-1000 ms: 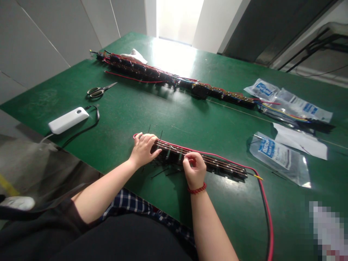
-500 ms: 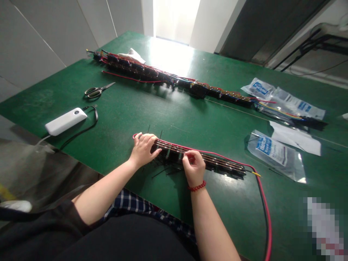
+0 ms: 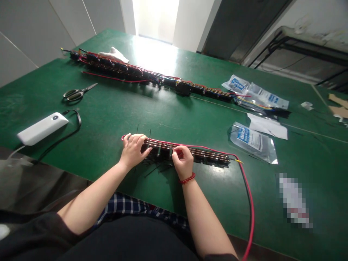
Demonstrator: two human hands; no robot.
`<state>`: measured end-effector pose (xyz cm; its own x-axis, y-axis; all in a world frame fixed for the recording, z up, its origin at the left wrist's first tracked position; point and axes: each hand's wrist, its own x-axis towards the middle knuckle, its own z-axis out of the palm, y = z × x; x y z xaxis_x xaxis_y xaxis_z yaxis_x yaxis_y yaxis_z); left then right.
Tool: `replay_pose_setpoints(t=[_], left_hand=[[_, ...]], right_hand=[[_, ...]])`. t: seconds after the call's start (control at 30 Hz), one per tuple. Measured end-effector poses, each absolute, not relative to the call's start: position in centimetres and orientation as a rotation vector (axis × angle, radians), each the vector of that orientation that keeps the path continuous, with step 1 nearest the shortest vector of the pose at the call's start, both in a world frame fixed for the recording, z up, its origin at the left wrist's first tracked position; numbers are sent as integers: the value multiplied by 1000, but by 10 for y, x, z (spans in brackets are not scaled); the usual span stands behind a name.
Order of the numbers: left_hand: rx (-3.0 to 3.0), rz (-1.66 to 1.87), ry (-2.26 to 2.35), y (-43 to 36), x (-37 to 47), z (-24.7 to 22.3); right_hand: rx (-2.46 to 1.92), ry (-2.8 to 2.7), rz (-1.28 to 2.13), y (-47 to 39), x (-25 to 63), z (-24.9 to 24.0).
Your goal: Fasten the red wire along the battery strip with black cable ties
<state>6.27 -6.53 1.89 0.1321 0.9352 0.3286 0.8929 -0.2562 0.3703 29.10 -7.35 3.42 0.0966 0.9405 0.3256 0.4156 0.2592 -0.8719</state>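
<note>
A long black strip (image 3: 199, 155) lies near the table's front edge, with thin wires along its top and a thick red cable (image 3: 251, 203) beside it, curving off to the right. My left hand (image 3: 133, 149) is over the strip's left end, fingers draped on the far side and thumb on the near side, holding it. Over the strip's middle, my right hand (image 3: 183, 161) has thumb and index finger pinched together; what is between them cannot be made out. Thin black ties (image 3: 150, 134) stick up beside my left hand, and dark loose pieces (image 3: 152, 170) lie below the strip.
A longer wired black assembly (image 3: 163, 80) stretches across the back of the green table (image 3: 114, 108). Scissors (image 3: 78, 93) and a white power bank (image 3: 43, 128) with a cable lie left. Plastic bags (image 3: 254, 141) and white paper (image 3: 268, 127) are at the right.
The camera view has turned to the right, so everything appears farther left. Both hands stay at about the same places on the strip, in nearly the same pose.
</note>
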Motion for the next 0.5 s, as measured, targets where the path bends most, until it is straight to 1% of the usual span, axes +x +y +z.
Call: replay_pose_setpoints(t=[0.5], left_hand=[[2312, 760, 1864, -65, 62, 21]], right_hand=[[-1294, -1482, 643, -73, 292, 31]])
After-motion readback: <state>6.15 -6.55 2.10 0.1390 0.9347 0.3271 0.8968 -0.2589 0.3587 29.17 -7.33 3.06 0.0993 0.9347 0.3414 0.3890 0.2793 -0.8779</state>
